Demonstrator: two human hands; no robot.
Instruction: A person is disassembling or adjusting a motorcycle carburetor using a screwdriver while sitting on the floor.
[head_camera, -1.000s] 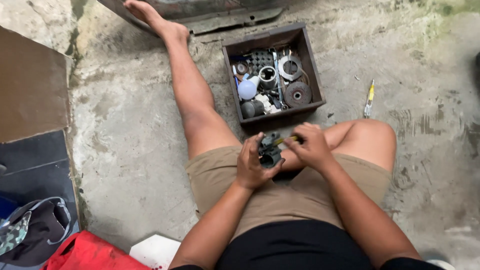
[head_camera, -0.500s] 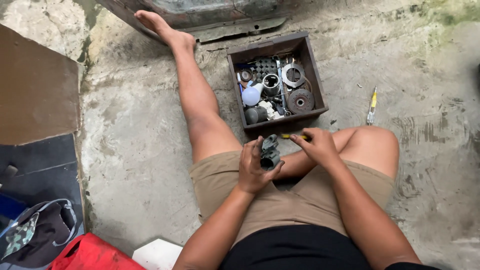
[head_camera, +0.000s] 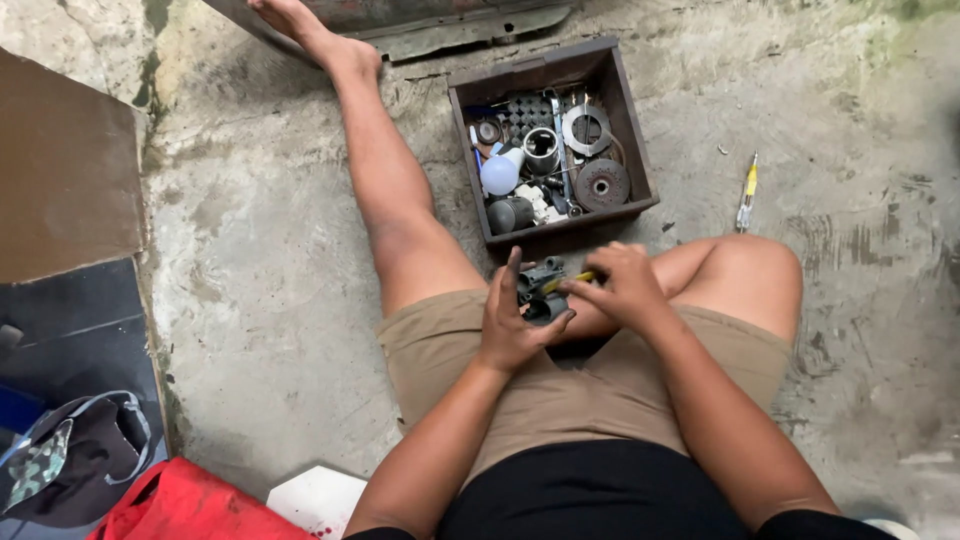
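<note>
The left hand (head_camera: 515, 325) grasped a dark metal part (head_camera: 540, 290) just below the wooden box (head_camera: 630, 150). The right hand (head_camera: 620, 285) was clenched on a yellow-handled tool (head_camera: 568, 283) touching that part.

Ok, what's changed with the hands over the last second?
The right hand has shifted slightly to its own side and now works a yellow-handled tool against the grey part. The left hand still holds that part on the lap. The parts box and the screwdriver on the floor lie as before.
</note>
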